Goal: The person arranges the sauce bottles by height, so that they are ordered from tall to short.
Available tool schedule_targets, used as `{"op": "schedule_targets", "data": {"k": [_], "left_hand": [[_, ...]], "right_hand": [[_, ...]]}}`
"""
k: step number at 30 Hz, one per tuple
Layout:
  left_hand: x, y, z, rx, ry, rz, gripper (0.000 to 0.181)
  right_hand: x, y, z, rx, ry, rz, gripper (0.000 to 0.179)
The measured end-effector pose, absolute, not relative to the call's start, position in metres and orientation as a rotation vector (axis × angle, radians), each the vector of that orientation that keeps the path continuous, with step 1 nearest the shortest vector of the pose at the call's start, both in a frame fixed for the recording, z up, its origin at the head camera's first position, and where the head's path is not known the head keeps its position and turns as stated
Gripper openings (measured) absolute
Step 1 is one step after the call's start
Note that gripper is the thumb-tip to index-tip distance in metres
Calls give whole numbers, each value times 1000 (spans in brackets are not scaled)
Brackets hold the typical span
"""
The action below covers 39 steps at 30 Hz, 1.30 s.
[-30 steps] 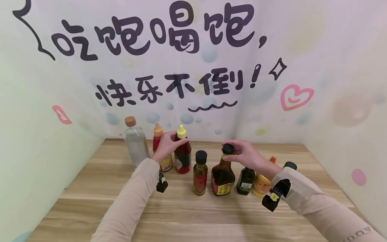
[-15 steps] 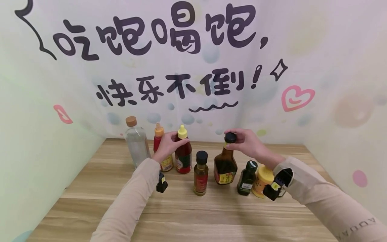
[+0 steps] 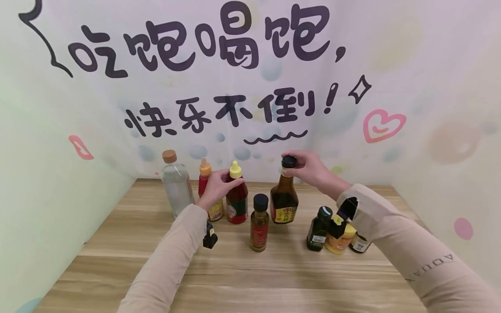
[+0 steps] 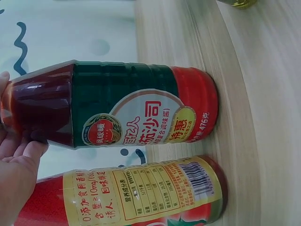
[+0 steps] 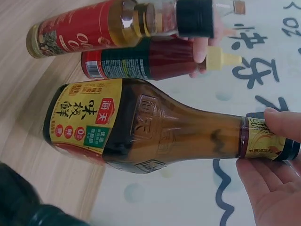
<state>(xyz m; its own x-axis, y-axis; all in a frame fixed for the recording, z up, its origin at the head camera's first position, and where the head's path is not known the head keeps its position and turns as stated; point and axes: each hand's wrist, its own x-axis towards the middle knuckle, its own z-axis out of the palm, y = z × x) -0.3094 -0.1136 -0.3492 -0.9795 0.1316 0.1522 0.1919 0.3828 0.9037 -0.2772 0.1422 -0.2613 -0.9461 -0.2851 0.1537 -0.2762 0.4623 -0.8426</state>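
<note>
My left hand point(image 3: 216, 187) grips a ketchup bottle point(image 3: 237, 203) with a yellow nozzle cap by its neck. In the left wrist view the ketchup bottle point(image 4: 141, 106) shows a green and red label. A second red sauce bottle point(image 4: 155, 197) stands beside it. My right hand point(image 3: 309, 170) holds a brown soy sauce bottle point(image 3: 284, 198) at the neck, just under its black cap. The right wrist view shows the thumb and fingers around the neck of the soy sauce bottle point(image 5: 188, 127). Whether its base touches the table cannot be told.
A small oil bottle point(image 3: 259, 228) with a black cap stands in front, between both hands. At far left is a clear bottle point(image 3: 176, 184) with a brown cap. Right of it all stand a dark green bottle point(image 3: 318, 232), a yellow jar point(image 3: 337, 243) and a dark jar point(image 3: 360, 244).
My right hand has carried the soy sauce bottle up or back from the front row, lately leftward toward the ketchup bottle. My left hand has stayed on the ketchup bottle.
</note>
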Motion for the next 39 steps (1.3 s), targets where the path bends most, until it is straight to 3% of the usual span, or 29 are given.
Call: {"op": "schedule_targets", "data": {"k": [17,39], "left_hand": [[-311,-111,-347,-295,-2553,-1686,37],[-312,-112,-353,-291,-2526,-1696,38]], "right_hand": [[-315,113,-288,-503,2738,-1562,40],[-323,96,-303,-556,2714,-1535,39]]}}
